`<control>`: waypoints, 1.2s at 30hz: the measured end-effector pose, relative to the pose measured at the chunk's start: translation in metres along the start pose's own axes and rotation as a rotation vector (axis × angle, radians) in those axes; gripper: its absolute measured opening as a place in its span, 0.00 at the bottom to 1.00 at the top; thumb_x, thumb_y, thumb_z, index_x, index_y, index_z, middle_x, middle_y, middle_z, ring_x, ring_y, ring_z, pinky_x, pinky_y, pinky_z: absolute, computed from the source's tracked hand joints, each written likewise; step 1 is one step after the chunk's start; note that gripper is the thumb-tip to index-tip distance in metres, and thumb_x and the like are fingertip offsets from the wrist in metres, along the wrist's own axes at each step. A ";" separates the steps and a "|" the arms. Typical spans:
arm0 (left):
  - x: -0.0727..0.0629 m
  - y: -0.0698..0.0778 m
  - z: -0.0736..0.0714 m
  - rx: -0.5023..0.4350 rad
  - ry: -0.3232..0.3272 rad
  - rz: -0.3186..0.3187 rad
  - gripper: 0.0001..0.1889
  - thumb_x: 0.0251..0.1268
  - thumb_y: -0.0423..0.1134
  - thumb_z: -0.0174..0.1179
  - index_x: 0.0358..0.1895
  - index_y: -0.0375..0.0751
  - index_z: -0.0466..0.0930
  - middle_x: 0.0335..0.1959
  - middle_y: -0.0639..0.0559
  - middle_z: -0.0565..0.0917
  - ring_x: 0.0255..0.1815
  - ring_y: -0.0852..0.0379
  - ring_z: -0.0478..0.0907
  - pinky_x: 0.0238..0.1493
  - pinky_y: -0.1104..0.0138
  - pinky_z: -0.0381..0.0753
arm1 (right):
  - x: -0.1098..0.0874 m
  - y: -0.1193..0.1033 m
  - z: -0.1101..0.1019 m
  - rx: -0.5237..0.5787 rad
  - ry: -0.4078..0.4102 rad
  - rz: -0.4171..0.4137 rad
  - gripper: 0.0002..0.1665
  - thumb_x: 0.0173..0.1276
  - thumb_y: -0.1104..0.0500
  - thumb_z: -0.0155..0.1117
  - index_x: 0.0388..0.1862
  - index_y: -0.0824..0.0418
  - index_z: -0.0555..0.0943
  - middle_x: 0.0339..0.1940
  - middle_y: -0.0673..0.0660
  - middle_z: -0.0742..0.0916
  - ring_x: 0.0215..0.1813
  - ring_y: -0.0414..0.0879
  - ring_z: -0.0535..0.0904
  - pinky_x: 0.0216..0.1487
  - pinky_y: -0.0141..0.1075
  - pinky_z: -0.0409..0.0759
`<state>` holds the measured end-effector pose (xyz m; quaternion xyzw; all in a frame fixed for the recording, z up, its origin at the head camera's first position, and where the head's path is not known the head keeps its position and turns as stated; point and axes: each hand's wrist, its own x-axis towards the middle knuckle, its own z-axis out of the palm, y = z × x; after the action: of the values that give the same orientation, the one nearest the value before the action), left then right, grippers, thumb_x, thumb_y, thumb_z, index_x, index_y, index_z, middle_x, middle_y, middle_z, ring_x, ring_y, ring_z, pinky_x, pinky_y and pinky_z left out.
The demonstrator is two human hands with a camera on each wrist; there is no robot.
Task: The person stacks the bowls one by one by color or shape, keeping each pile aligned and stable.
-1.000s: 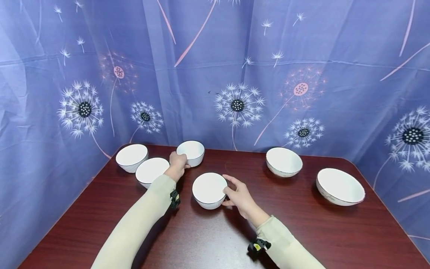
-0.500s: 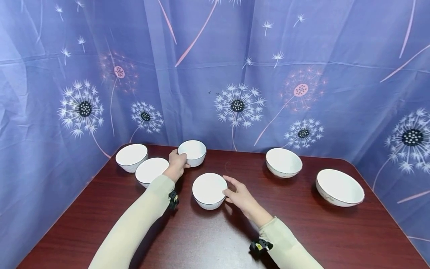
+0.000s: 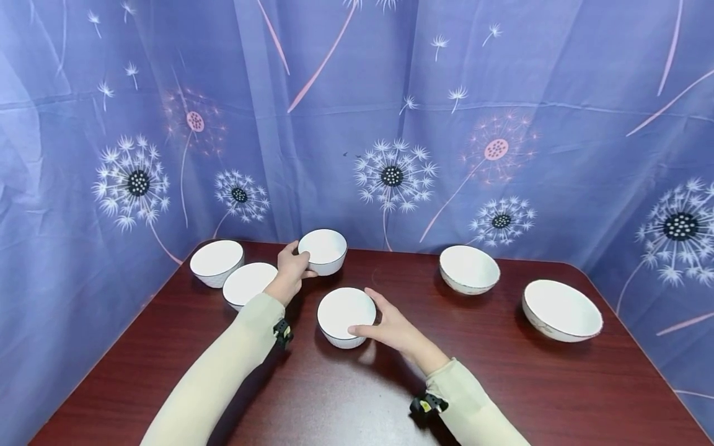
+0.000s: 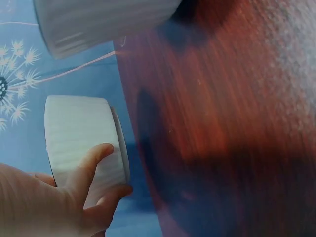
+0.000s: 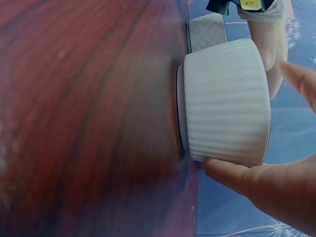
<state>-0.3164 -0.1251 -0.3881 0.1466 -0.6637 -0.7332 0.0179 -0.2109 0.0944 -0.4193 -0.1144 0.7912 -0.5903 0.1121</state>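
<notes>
My left hand (image 3: pixel 292 271) grips a small white bowl (image 3: pixel 322 248) with a thin dark rim at the back of the table. In the left wrist view, the thumb and fingers lie round this ribbed bowl (image 4: pixel 84 133), and a gap shows between its foot and the tabletop. A second ribbed white bowl (image 3: pixel 343 313) stands at the middle of the table. My right hand (image 3: pixel 393 327) is spread beside it, with a finger at its far right side. The right wrist view shows a fingertip (image 5: pixel 219 170) against the bowl's (image 5: pixel 227 103) side and the thumb (image 5: pixel 298 79) apart from the wall.
Two white bowls stand at the left, one at the back corner (image 3: pixel 216 259) and one (image 3: pixel 245 285) partly behind my left forearm. Two wider patterned bowls, one (image 3: pixel 470 269) behind the other (image 3: pixel 562 311), stand at the right. A blue dandelion curtain (image 3: pixel 334 155) hangs behind the dark red table (image 3: pixel 502 371).
The left hand's bowl has shifted slightly right and back, and up in the view. My right thumb has left the near bowl's right rim and spread toward its front; that bowl stays put.
</notes>
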 end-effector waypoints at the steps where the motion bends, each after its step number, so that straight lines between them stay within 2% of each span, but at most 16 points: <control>1: 0.000 0.001 -0.001 -0.002 -0.003 0.003 0.34 0.63 0.24 0.42 0.74 0.33 0.51 0.66 0.25 0.59 0.20 0.57 0.79 0.33 0.65 0.86 | 0.000 0.000 0.000 -0.002 -0.002 0.011 0.57 0.50 0.58 0.77 0.75 0.64 0.56 0.73 0.64 0.65 0.73 0.56 0.57 0.72 0.56 0.56; 7: -0.004 0.006 -0.007 0.033 -0.033 0.005 0.32 0.66 0.26 0.43 0.75 0.35 0.52 0.69 0.29 0.58 0.37 0.47 0.83 0.38 0.61 0.86 | 0.000 0.000 0.001 -0.005 -0.010 0.018 0.62 0.45 0.61 0.79 0.76 0.62 0.54 0.72 0.64 0.65 0.71 0.58 0.59 0.71 0.59 0.56; 9: -0.006 0.009 -0.009 0.041 -0.047 0.010 0.32 0.66 0.26 0.43 0.75 0.34 0.52 0.68 0.29 0.58 0.38 0.46 0.83 0.39 0.61 0.86 | 0.000 0.000 0.002 0.003 -0.006 0.013 0.62 0.45 0.61 0.80 0.76 0.61 0.55 0.72 0.65 0.65 0.71 0.58 0.58 0.71 0.59 0.56; 16: -0.012 0.018 -0.014 0.052 -0.103 0.004 0.32 0.64 0.25 0.42 0.74 0.36 0.54 0.66 0.31 0.65 0.24 0.59 0.81 0.37 0.61 0.86 | 0.002 0.003 0.003 0.027 -0.002 0.004 0.62 0.43 0.64 0.80 0.76 0.62 0.55 0.71 0.64 0.67 0.69 0.57 0.61 0.70 0.58 0.57; 23: -0.014 0.018 -0.015 0.063 -0.131 0.011 0.30 0.65 0.26 0.42 0.73 0.37 0.58 0.60 0.30 0.70 0.23 0.59 0.81 0.46 0.53 0.82 | 0.004 0.005 0.003 0.004 -0.013 -0.001 0.64 0.42 0.63 0.81 0.76 0.61 0.54 0.70 0.64 0.67 0.69 0.57 0.62 0.70 0.58 0.58; 31: -0.021 0.020 -0.020 0.062 -0.164 0.025 0.30 0.65 0.26 0.42 0.72 0.37 0.60 0.59 0.30 0.72 0.23 0.60 0.81 0.35 0.60 0.87 | 0.007 0.009 0.002 0.005 -0.023 -0.010 0.65 0.41 0.62 0.82 0.76 0.60 0.54 0.70 0.64 0.67 0.68 0.57 0.63 0.70 0.57 0.58; 36: -0.026 0.023 -0.020 0.054 -0.193 0.044 0.29 0.66 0.26 0.43 0.72 0.37 0.61 0.58 0.30 0.73 0.24 0.59 0.82 0.39 0.56 0.86 | 0.007 0.009 0.002 -0.006 -0.011 -0.009 0.65 0.40 0.61 0.83 0.75 0.61 0.56 0.70 0.64 0.67 0.69 0.58 0.62 0.70 0.58 0.58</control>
<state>-0.2903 -0.1417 -0.3622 0.0614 -0.6850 -0.7252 -0.0339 -0.2176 0.0932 -0.4287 -0.1216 0.7918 -0.5878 0.1132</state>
